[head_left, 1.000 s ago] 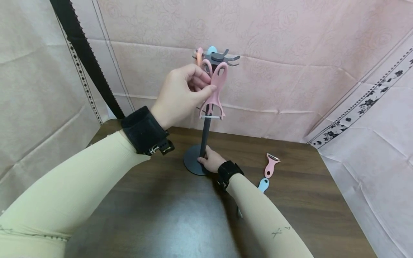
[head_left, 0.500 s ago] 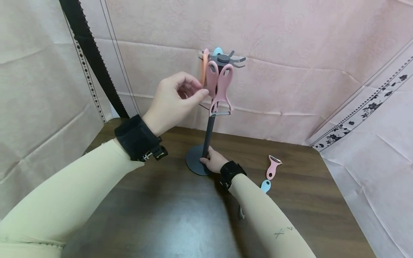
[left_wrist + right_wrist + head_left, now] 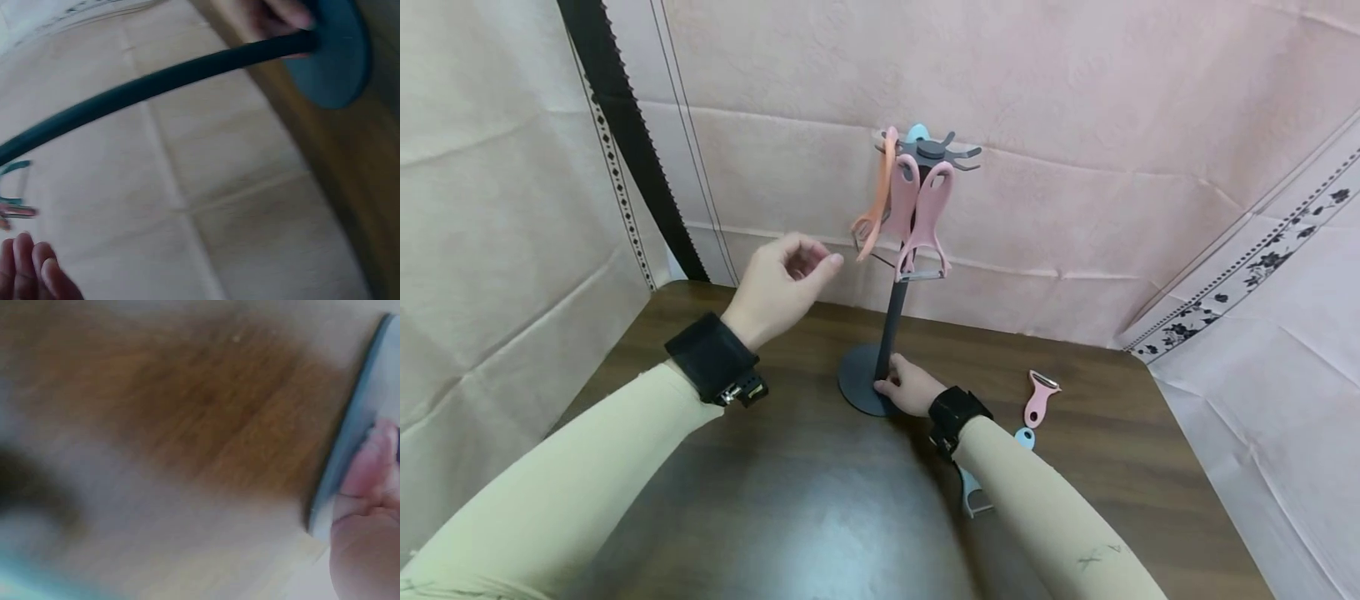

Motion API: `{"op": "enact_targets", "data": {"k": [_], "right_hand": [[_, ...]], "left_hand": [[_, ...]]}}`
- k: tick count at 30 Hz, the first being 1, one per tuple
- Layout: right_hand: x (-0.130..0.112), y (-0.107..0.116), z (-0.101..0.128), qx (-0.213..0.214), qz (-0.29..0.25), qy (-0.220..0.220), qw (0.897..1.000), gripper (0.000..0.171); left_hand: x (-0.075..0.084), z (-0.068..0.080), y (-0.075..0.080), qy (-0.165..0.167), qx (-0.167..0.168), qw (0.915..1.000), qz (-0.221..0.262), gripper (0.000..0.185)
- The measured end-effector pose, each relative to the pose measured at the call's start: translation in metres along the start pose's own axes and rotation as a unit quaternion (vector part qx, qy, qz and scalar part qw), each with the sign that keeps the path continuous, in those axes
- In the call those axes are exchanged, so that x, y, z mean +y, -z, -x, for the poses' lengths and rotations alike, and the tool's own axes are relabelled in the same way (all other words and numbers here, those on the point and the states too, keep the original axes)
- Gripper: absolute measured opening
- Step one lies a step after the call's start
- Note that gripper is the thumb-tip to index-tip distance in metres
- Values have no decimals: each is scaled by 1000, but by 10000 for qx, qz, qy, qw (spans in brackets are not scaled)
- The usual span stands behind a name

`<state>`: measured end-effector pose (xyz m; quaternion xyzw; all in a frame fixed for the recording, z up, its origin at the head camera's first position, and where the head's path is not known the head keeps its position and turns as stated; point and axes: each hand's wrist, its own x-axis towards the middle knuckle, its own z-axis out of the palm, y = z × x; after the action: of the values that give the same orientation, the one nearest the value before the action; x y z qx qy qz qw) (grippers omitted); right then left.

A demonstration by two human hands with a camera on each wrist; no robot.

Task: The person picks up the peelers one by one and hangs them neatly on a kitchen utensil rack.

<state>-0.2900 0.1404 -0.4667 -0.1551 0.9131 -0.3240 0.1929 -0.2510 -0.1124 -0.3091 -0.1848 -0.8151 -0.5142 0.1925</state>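
Note:
My left hand point(image 3: 778, 286) is in the air left of the stand, fingers loosely bent and holding nothing; its fingertips point(image 3: 44, 265) show in the left wrist view. My right hand point(image 3: 912, 386) grips the foot of the dark grey stand's pole point(image 3: 892, 321), just above the round base point(image 3: 857, 379). From the stand's hooked top point(image 3: 934, 150) hang two pink peelers at the front, one point(image 3: 932, 208) beside the other point(image 3: 902, 192). An orange peeler point(image 3: 880, 200) hangs tilted on the left. Behind the top, the blue end of another hanging item point(image 3: 917, 132) shows.
On the brown table point(image 3: 760, 500), a pink peeler point(image 3: 1037, 402) lies right of the stand. A light blue peeler point(image 3: 973, 492) lies partly hidden under my right forearm. Pale patterned cloth point(image 3: 790, 183) hangs behind the table and at both sides.
My left hand has let go of a pink peeler, which stays on the stand, and has moved left and down. My right hand stays at the pole's foot.

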Motion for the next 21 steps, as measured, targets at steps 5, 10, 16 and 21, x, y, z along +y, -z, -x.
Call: {"op": "enact_targets", "data": {"k": [5, 10, 16, 21], "right_hand": [[12, 15, 24, 303, 537, 562, 9965, 56], [42, 44, 55, 883, 1962, 1460, 9656, 56], [85, 87, 95, 1043, 3215, 1486, 9293, 53], [124, 116, 119, 853, 4350, 1059, 8901, 57]], "left_hand": [[-33, 9, -21, 514, -680, 9963, 114, 45], [-54, 13, -51, 715, -1331, 9882, 238, 61], [-60, 15, -85, 656, -1795, 9810, 345, 67], [-64, 19, -111, 661, -1826, 9796, 509, 59]]}}
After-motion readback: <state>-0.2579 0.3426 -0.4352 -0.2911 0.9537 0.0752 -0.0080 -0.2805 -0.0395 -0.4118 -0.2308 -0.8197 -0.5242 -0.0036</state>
